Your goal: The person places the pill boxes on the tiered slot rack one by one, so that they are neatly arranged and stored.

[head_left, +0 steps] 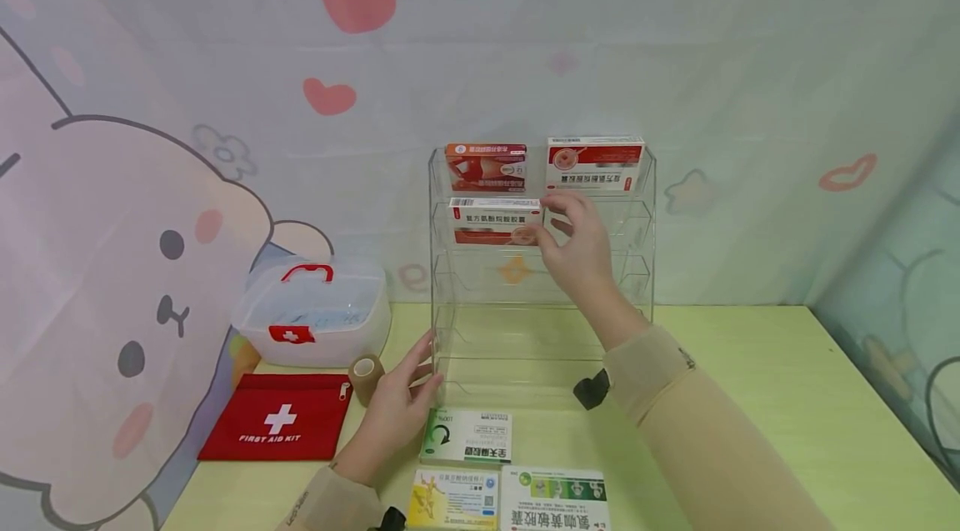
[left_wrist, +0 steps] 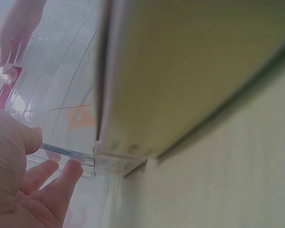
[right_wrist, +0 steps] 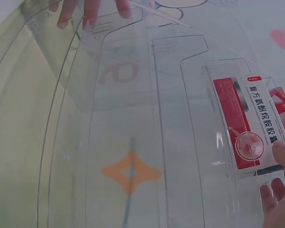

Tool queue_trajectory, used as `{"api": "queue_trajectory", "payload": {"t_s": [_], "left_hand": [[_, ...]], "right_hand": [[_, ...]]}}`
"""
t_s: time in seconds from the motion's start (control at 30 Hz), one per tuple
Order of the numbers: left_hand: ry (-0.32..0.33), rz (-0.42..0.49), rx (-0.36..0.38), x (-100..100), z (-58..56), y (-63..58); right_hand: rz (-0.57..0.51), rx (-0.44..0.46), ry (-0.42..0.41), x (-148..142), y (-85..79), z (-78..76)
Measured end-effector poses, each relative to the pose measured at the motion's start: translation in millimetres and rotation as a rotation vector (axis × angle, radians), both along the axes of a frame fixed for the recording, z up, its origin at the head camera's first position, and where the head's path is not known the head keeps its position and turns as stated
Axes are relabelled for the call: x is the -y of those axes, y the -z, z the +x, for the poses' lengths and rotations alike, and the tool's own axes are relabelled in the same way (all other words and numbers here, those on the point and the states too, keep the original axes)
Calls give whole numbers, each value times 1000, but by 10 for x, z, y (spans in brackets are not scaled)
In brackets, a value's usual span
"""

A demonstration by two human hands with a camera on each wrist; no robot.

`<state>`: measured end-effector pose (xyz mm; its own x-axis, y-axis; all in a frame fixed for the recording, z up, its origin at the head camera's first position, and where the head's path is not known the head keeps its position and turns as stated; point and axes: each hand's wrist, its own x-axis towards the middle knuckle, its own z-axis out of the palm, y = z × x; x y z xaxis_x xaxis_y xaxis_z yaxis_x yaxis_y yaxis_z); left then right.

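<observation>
A clear acrylic tiered rack (head_left: 517,333) stands on the table. My right hand (head_left: 579,247) pinches the right end of a white-and-red medicine box (head_left: 491,222) at the second tier's left side. In the right wrist view, the thumb lies on the front of that medicine box (right_wrist: 251,121). At the rack's lower left, my left hand (head_left: 401,398) grips the side panel's edge; the left wrist view shows its thumb and fingers (left_wrist: 61,185) on either side of it. The top tier bears an orange-red box (head_left: 487,168) and another white-and-red box (head_left: 594,166).
In front of the rack lie a green-and-white box (head_left: 467,435), a yellow-and-white box (head_left: 453,499) and a larger green-and-white box (head_left: 555,499). To the left are a brown bandage roll (head_left: 367,379), a red first aid pouch (head_left: 277,417) and a translucent lidded case (head_left: 315,310).
</observation>
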<state>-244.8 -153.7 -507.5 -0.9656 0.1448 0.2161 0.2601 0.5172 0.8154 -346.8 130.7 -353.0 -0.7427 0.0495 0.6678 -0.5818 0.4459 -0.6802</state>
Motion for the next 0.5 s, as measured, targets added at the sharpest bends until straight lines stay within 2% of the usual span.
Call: {"api": "queue_trajectory", "payload": {"t_s": [0.23, 0.5], "left_hand": [[6, 4, -19, -15, -7, 7], [5, 1, -8, 9, -11, 10]], "right_hand": [[61, -94, 32, -107, 153, 201], [147, -189, 3, -284, 600, 613]]}}
